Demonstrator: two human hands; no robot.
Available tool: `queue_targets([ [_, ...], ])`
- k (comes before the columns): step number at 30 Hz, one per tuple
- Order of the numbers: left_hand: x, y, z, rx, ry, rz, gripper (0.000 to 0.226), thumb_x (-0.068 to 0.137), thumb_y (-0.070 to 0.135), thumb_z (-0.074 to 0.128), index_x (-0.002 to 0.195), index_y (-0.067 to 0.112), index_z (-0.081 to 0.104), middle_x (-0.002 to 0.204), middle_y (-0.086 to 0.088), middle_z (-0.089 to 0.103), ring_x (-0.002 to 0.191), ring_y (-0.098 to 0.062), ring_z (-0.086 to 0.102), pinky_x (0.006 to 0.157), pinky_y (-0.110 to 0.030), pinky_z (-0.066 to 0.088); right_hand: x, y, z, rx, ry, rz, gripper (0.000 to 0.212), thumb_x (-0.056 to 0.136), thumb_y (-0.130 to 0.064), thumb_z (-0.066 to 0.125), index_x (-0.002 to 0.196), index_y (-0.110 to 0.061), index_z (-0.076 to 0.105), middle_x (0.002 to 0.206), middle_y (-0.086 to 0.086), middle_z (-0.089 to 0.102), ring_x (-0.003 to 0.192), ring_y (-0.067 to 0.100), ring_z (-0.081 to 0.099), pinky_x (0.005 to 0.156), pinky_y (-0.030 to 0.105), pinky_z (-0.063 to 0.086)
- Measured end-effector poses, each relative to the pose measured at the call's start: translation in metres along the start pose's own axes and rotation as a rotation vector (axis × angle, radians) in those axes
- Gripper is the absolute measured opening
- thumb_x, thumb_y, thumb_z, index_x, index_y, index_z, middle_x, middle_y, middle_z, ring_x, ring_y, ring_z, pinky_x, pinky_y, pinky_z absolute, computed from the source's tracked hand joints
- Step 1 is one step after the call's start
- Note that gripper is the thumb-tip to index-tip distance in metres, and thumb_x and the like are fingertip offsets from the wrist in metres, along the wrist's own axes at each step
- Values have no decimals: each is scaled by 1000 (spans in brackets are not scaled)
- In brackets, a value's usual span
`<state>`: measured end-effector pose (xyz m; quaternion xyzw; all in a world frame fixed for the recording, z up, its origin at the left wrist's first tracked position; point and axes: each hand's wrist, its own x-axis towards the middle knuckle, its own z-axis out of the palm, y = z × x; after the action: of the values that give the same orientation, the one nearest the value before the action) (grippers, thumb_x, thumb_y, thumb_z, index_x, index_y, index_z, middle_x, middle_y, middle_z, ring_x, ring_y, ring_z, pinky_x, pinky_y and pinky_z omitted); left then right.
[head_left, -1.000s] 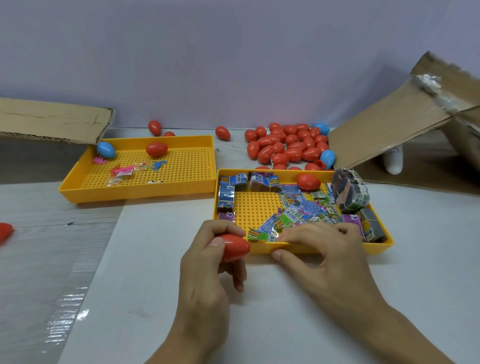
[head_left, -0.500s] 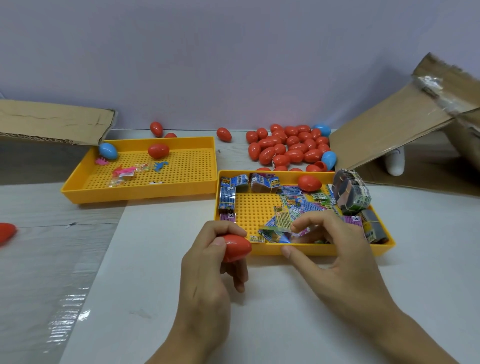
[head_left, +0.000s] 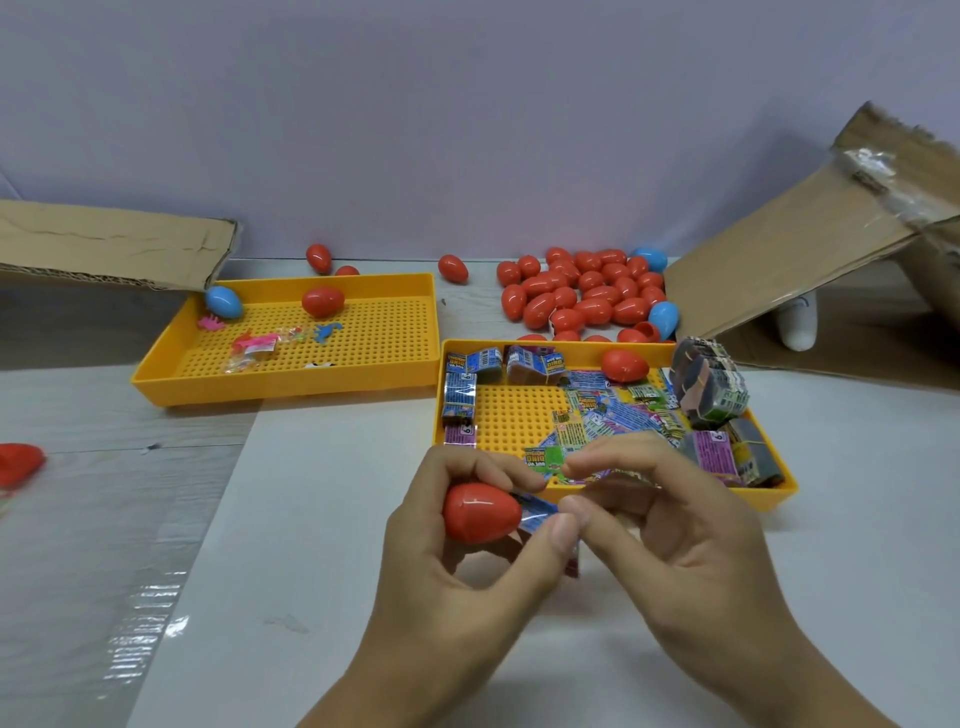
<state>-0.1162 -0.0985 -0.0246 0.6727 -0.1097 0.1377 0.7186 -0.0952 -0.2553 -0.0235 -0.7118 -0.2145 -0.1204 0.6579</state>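
White tabletop (head_left: 322, 519), lilac wall (head_left: 467, 130); left hand (head_left: 447, 577) grips red egg (head_left: 480, 512), right hand (head_left: 691, 551) pinches leaflet (head_left: 535, 513).

Two bare hands — the left hand (head_left: 447, 587) and the right hand (head_left: 691, 551) — run back into bare wrists and forearms below them, with short, neatly trimmed nails on slim fingers (head_left: 623, 457) and thumbs.

A hand-packing workbench for toy capsules is suggested: red and blue plastic eggs (head_left: 582, 299) are heaped by a plain wall (head_left: 467, 130), folded printed leaflets (head_left: 618, 415) and small bagged toys (head_left: 254, 351) are sorted in yellow perforated trays (head_left: 291, 387), and opened cardboard boxes (head_left: 789, 249) are laid alongside on a white table (head_left: 311, 519)
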Motion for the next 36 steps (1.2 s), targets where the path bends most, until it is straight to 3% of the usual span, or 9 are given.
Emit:
queue_targets([
  [4,2,-5,-2,19,31,10,24,76,23,78,86,25,56,96,-6,71,89,-24,71,70,-29,59,-2,0,2,49,12,84,24,81,-10,71,100,-24,70,99,1,67,82,24,71,75,28,56],
  [9,5,-7,-3,-23,87,-53,25,73,8,78,78,23,59,81,-4,71,71,-26,74,62,-23,58,0,-4,2,94,69,156,19,78,-28,71,96,-24,70,98,3,72,78,21,72,70,24,56],
  [13,6,-5,-4,-47,130,-93,28,70,9,83,77,18,58,69,-2,67,56,-27,72,54,-23,56,0,-6,-1,22,52,172,16,85,-31,71,98,-21,72,79,-3,70,65,12,68,62,14,50],
  [19,7,-2,-4,-50,133,-91,34,67,18,90,77,17,57,66,-7,65,50,-23,67,49,-24,55,-3,-7,1,-19,-120,204,22,79,-26,75,100,-32,74,81,1,72,67,28,64,60,54,51],
  [22,7,0,-4,-74,131,-108,34,69,26,87,80,16,57,65,-10,67,50,-26,68,49,-27,56,-3,-8,0,11,-109,217,17,81,-25,73,96,-31,75,82,5,73,70,33,66,62,51,55],
  [25,7,0,-3,-93,128,-121,31,69,29,83,79,17,56,62,-10,65,47,-26,66,47,-28,56,-2,-9,-4,73,-119,293,35,74,-39,76,108,-35,73,90,1,72,71,23,68,65,35,58],
  [29,6,0,-2,-99,111,-120,29,70,28,83,78,20,56,60,-13,64,45,-26,64,45,-28,53,-1,-9,-3,55,-141,255,23,78,-38,74,98,-28,78,89,6,72,78,27,69,68,40,58],
  [32,7,0,-4,-121,114,-128,29,71,19,84,78,15,56,59,-15,64,45,-26,64,44,-28,53,0,-9,-3,25,-69,221,13,80,-35,76,87,-25,80,89,6,72,80,23,68,69,30,55],
  [36,7,1,-3,-131,108,-126,30,68,19,84,77,15,55,56,-17,62,43,-26,64,44,-27,53,1,-11,-6,75,-126,326,27,72,-37,82,97,-28,78,92,4,74,80,20,70,69,34,59],
])
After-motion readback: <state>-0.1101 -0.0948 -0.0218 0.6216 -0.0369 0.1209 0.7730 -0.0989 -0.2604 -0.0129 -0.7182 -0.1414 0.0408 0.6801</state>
